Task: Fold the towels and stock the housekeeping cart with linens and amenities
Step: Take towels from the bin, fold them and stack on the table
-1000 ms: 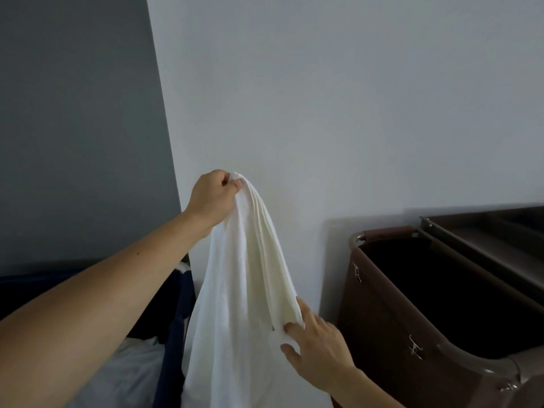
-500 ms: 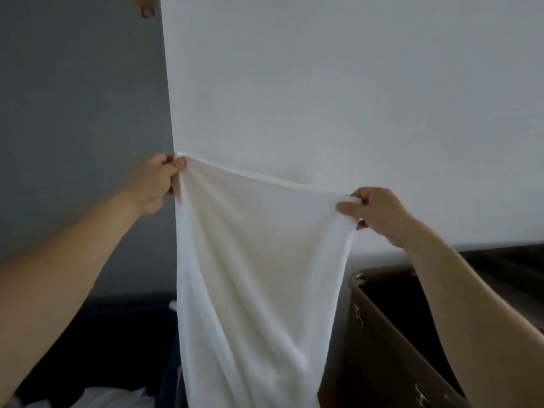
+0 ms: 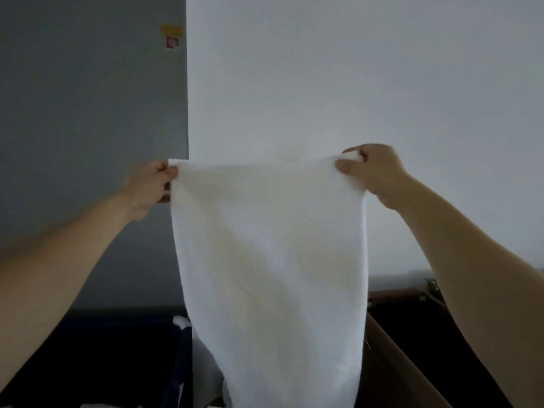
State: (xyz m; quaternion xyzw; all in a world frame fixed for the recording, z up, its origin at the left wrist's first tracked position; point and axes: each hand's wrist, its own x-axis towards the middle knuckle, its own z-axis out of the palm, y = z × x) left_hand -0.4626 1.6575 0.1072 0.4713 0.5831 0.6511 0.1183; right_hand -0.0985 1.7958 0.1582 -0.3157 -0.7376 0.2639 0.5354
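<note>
A white towel (image 3: 270,260) hangs spread flat in front of me, its top edge stretched level between both hands. My left hand (image 3: 147,188) pinches the top left corner. My right hand (image 3: 372,172) pinches the top right corner, with a bit of cloth bunched in the fingers. The towel's lower end runs out of view at the bottom of the frame.
A brown housekeeping cart bin (image 3: 391,357) stands at the lower right, partly behind the towel. A dark blue bin (image 3: 179,363) with white linen (image 3: 206,375) in it is at the lower left. A white wall and a grey wall with a small sticker (image 3: 172,35) are ahead.
My right hand went from the towel's lower side up to its top corner and pulled right. The bunched towel has opened out flat, with the top edge now level.
</note>
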